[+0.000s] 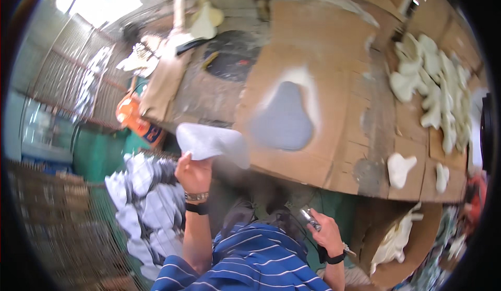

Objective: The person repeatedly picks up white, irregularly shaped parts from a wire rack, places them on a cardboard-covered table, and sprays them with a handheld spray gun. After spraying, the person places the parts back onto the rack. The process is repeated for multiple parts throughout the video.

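Note:
My left hand is closed on the edge of a pale grey saddle-shaped piece, held up left of the cardboard-covered table. A spray gun with a metal body is gripped in my right hand, low by my right side, a hose seeming to run from it. Flat on the cardboard sheet lies a blue-grey saddle-shaped piece. Whitish overspray surrounds its upper part. Beneath my left hand, a pile of similar light grey pieces rests beside my left leg.
Cream saddle-shaped foam pieces are heaped at the table's right, with two loose ones nearer. A cardboard box holding cream pieces stands at lower right. An orange container and wire racks are on the left.

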The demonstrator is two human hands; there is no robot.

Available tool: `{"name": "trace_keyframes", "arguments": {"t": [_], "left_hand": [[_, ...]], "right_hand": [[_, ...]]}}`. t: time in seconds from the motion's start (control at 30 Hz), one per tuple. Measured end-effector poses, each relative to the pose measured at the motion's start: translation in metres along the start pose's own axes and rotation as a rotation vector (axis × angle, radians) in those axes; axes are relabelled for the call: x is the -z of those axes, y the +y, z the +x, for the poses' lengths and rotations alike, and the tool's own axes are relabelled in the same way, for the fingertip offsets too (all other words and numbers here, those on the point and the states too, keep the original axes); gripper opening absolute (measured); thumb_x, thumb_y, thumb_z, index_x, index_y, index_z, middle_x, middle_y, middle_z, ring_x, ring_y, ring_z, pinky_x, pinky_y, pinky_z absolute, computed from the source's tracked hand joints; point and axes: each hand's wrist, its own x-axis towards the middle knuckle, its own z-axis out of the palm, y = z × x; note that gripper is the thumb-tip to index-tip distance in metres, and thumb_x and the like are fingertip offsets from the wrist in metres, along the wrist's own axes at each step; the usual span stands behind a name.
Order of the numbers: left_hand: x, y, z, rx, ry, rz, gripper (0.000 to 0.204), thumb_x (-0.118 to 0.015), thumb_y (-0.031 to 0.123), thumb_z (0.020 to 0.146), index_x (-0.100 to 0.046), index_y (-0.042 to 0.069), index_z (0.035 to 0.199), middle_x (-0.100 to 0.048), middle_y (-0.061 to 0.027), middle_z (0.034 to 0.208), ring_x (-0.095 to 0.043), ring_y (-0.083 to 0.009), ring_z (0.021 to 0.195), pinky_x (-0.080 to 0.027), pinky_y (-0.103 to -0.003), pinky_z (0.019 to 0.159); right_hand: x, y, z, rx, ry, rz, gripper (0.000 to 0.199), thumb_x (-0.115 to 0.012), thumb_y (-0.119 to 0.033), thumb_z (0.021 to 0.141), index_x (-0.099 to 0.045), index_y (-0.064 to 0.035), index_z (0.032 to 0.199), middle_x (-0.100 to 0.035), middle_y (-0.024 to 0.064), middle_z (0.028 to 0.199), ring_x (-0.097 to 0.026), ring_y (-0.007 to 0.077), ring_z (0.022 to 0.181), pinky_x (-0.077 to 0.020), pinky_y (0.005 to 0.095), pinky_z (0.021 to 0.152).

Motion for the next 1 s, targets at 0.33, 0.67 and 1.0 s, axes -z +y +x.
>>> {"name": "trace_keyframes", "arguments": {"t": [0.33, 0.67, 1.0], "left_hand": [[0.082, 0.117, -0.205, -0.458, 0.450, -0.009, 0.049, -0.062, 0.019, 0.088, -0.056, -0.003, 0.131, -0.066, -0.0185, 0.128, -0.064, -0.0349, 0.117, -0.055, -0.053, 0.097], [0.125, 0.224, -0.447, -1.311, 0.962, 0.018, 0.045, -0.063, 0.014, 0.090, -0.057, 0.008, 0.134, -0.062, -0.0107, 0.135, -0.059, -0.0304, 0.123, -0.052, -0.055, 0.096], [0.191, 0.289, -0.666, -1.767, 1.234, 0.148, 0.029, -0.053, 0.013, 0.097, -0.057, 0.000, 0.123, -0.063, -0.0150, 0.125, -0.059, -0.0310, 0.117, -0.050, -0.063, 0.105]], "right_hand": [[-0.049, 0.002, 0.058, -0.083, -0.349, -0.123, 0.039, -0.071, -0.010, 0.081, -0.067, -0.0022, 0.119, -0.063, 0.0223, 0.078, -0.064, 0.0386, 0.071, -0.0506, 0.0456, 0.067], [-0.156, -0.160, 0.035, 0.466, -0.657, -0.359, 0.038, -0.062, -0.008, 0.079, -0.069, -0.0100, 0.116, -0.048, 0.0125, 0.065, -0.046, 0.0169, 0.061, -0.0437, 0.0343, 0.059], [-0.258, -0.233, 0.001, 0.543, -0.874, -0.490, 0.032, -0.062, -0.009, 0.080, -0.067, -0.0062, 0.112, -0.053, 0.0061, 0.071, -0.049, 0.0163, 0.064, -0.0443, 0.0341, 0.061]]}}
